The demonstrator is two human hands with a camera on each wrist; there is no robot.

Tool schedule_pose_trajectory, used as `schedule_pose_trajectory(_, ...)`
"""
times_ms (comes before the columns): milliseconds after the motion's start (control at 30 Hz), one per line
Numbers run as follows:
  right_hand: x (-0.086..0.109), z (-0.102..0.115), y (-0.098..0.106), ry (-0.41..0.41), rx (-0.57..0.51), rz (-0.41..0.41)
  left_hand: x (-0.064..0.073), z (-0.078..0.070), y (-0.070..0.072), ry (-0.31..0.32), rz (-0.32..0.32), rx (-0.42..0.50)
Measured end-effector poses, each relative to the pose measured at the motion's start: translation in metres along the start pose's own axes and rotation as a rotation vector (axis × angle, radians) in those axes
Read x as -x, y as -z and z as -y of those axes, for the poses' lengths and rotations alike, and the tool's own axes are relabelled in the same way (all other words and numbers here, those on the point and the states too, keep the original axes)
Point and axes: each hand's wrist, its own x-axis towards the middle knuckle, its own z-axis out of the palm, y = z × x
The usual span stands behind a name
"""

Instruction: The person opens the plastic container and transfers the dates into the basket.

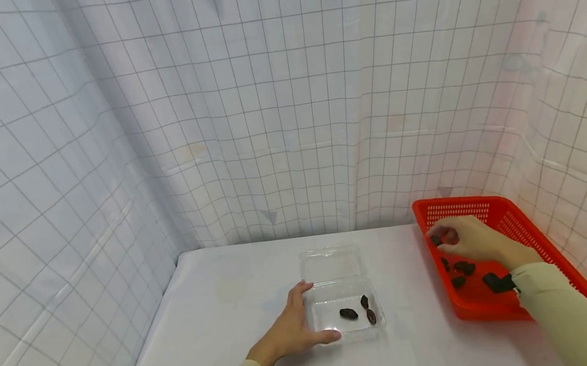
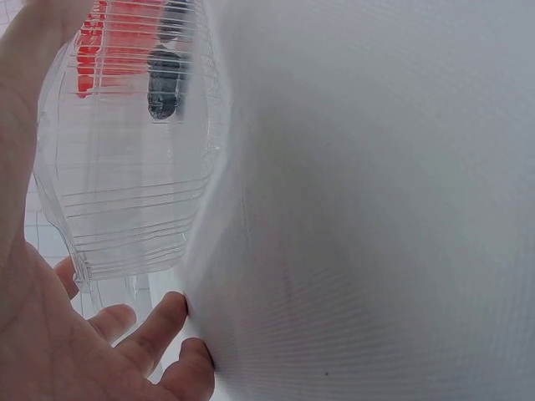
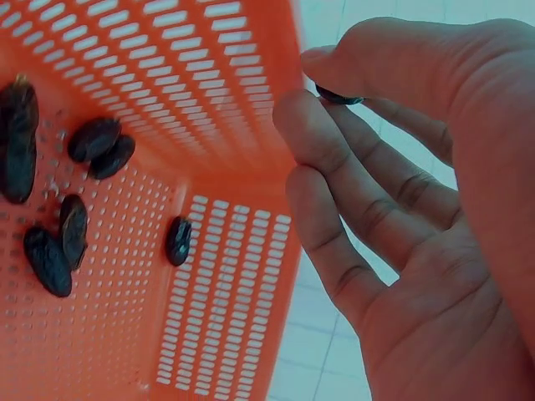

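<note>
A clear plastic clamshell box (image 1: 322, 310) lies on the table with its lid (image 1: 331, 264) folded back, and three dark dates (image 1: 349, 314) are inside toward the right. My left hand (image 1: 289, 329) spans the box's left side, thumb along the front edge and fingers near the hinge. In the left wrist view, one date (image 2: 163, 88) shows through the ribbed wall. Over the left rim of a red basket (image 1: 555, 257), my right hand (image 1: 471, 239) pinches a date (image 3: 338, 96) between thumb and fingers. Several more dates (image 3: 48, 261) lie on the basket's floor.
The red basket has slotted walls and stands at the table's right side. White table covering (image 1: 222, 320) lies left of the box, and another strip of it runs between box and basket. White gridded curtains (image 1: 264, 119) close in the back and both sides.
</note>
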Motion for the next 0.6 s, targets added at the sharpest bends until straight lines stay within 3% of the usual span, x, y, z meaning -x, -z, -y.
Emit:
schedule_pose_trajectory(300, -0.003, -0.020, 0.005, -0.071, 0.024, 0.045, 0.000, 0.001, 0.001, 0.006, -0.002, -0.005)
schedule_pose_trajectory(600, -0.002, -0.033, 0.006, -0.086, -0.005, 0.050, 0.000, 0.000, 0.000, 0.005, -0.003, 0.001)
